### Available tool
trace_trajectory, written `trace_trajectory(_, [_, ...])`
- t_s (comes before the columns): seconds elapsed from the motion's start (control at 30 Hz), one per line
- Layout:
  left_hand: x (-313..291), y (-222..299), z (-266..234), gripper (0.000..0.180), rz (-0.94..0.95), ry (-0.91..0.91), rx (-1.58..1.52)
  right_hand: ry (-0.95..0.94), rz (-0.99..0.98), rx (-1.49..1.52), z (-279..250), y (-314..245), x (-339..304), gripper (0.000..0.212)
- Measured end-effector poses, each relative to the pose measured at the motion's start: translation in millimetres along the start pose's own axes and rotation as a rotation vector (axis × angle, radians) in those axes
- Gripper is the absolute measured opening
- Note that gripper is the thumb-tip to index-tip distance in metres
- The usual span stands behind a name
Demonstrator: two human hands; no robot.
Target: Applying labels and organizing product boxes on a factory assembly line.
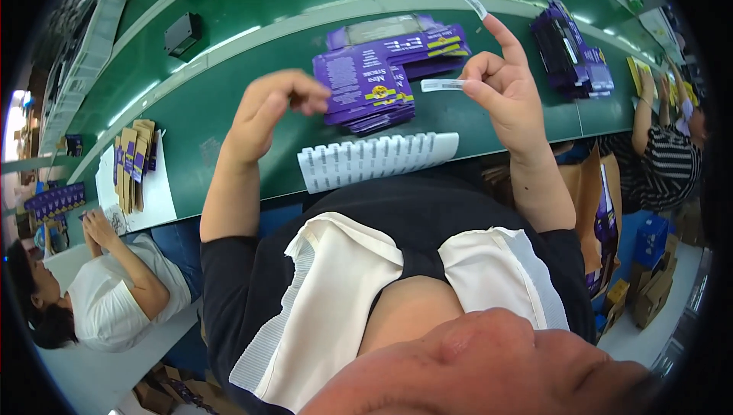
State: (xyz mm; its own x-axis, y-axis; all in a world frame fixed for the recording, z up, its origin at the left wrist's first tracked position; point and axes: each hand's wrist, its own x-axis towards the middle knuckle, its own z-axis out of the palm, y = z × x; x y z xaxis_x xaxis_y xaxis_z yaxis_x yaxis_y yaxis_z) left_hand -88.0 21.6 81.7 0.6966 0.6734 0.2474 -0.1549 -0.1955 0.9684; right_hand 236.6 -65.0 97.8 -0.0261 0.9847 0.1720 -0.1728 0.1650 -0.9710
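A stack of flat purple cartons with yellow patches lies on the green table in front of me. My left hand is at the stack's left edge, fingers loosely bent and apart, with nothing seen in them. Whether its fingertips touch the cartons I cannot tell. Above the table to the right of the stack, my right hand pinches a small white label strip between thumb and fingers. A second white label clings to its raised index fingertip. A white sheet of label strips lies curved along the table's near edge.
Another pile of purple cartons lies at the right. Flat brown and purple pieces rest on white paper at the left, beside a seated person in white. A person in stripes works at far right. A brown paper bag stands below.
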Motion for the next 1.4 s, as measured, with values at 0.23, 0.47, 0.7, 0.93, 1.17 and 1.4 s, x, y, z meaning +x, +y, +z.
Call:
trace_trajectory(0.23, [52.0,28.5,41.3,0.02,-0.107,0.023,0.402,-0.089,-0.015,0.018,33.6,2.7,21.8,0.077])
trace_trajectory(0.47, [65.4,25.0,37.5,0.028,-0.169,-0.056,0.5,-0.029,-0.42,-0.538,39.5,14.7,40.3,0.072])
trace_trajectory(0.7, [77.1,-15.0,8.0,0.04,0.023,0.173,0.623,0.167,-0.257,-0.526,33.2,9.0,56.3,0.068])
trace_trajectory(0.93, [74.3,-49.6,1.6,0.055,-0.05,0.192,0.915,0.194,-0.192,-0.398,26.8,20.5,76.3,0.064])
trace_trajectory(1.17, [71.0,-40.6,20.5,0.058,-0.228,0.175,0.939,0.082,0.01,-0.461,35.9,38.8,111.0,0.062])
trace_trajectory(1.4, [67.1,-47.2,19.2,0.05,-0.128,0.205,1.023,0.06,0.117,-0.607,43.8,63.6,121.2,0.061])
